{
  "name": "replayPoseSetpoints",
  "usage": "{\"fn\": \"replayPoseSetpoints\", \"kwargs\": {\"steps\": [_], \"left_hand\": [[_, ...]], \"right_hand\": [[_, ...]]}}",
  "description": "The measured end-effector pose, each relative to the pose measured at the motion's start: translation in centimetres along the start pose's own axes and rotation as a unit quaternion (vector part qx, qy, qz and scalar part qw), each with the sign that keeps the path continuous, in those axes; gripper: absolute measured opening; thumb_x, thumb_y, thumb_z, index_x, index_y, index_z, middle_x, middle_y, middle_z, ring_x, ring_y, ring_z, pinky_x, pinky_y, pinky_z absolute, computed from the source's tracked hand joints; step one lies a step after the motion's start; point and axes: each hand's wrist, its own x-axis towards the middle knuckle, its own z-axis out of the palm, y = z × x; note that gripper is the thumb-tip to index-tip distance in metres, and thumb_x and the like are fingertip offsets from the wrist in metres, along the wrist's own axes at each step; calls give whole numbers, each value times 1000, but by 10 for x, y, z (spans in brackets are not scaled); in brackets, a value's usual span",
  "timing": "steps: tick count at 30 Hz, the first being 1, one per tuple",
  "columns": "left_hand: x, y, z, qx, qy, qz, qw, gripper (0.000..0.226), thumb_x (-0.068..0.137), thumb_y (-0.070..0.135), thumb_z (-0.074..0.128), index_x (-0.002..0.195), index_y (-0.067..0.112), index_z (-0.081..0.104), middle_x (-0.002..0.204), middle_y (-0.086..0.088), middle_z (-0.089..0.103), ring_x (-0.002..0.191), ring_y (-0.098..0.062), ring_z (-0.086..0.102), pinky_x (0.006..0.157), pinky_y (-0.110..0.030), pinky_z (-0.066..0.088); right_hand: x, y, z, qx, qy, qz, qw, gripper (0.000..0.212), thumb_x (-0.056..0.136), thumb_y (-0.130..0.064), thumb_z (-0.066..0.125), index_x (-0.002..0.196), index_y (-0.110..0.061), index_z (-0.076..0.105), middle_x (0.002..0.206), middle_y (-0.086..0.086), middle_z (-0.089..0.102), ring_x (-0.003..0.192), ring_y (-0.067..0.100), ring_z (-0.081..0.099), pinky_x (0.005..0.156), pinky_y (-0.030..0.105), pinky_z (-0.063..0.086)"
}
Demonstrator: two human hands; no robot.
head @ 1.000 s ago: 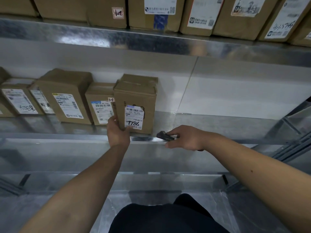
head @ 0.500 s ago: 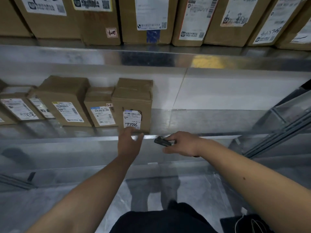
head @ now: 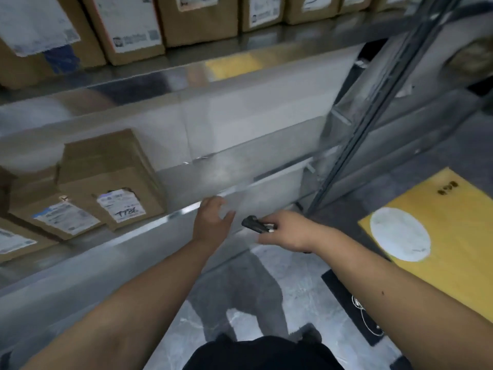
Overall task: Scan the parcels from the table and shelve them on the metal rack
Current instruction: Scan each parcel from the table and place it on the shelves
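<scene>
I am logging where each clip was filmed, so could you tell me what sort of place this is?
Most likely a parcel depot or courier storeroom. Labelled cardboard parcels stand in rows on a metal rack, and the right hand holds a small black scanner.

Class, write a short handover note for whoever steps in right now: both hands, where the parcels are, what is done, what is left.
Left hand: open, holding nothing, clear of the boxes.
Right hand: gripping the scanner.
The marked box stands on the middle shelf at the right end of its row, label facing out.
Done: that box is shelved.
Left: fetch, scan and shelve the next parcel; the table is not clearly in view.
</scene>
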Motion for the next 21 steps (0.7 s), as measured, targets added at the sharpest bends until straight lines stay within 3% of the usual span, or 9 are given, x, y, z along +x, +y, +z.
{"fn": "replayPoseSetpoints", "kwargs": {"steps": [7,10,13,16,19,21], "left_hand": [[-11,116,126,42,-138,68,987,40,90,21,78,127,12,66,125,-8,61,121,-26,58,102,-27,40],[-38,168,192,51,-199,93,974,45,89,24,79,130,13,65,130,-11,61,122,-27,59,100,-27,40],[-66,217,249,53,-252,125,958,49,92,27,77,137,16,62,133,-9,58,121,-24,57,99,-26,39],[-92,264,304,66,-306,169,935,51,96,28,72,144,19,56,144,-4,53,126,-19,53,103,-27,37],[-118,306,359,81,-351,211,909,53,98,31,70,147,22,52,151,-2,48,141,-20,44,112,-32,36],[-139,335,396,90,-391,230,887,54,98,33,69,148,24,51,153,-1,47,143,-19,42,111,-33,36]], "right_hand": [[-90,134,-48,60,86,74,992,74,63,-82,61,119,-37,74,100,-5,74,95,15,70,93,39,59],[-142,198,-62,101,122,109,981,60,73,-74,68,118,-35,75,106,-3,73,102,18,68,98,39,56],[-187,258,-70,128,162,148,967,42,89,-56,75,125,-34,75,108,-4,71,104,21,64,81,29,50],[-233,312,-76,130,189,184,956,55,92,-56,73,140,-30,68,111,-7,62,97,16,55,68,23,38],[-281,356,-78,175,212,235,932,52,94,-53,72,139,-29,67,91,-7,60,74,13,55,61,29,39],[-313,384,-75,209,243,269,908,51,93,-54,73,136,-29,69,87,-7,60,72,13,56,60,30,41]]}}
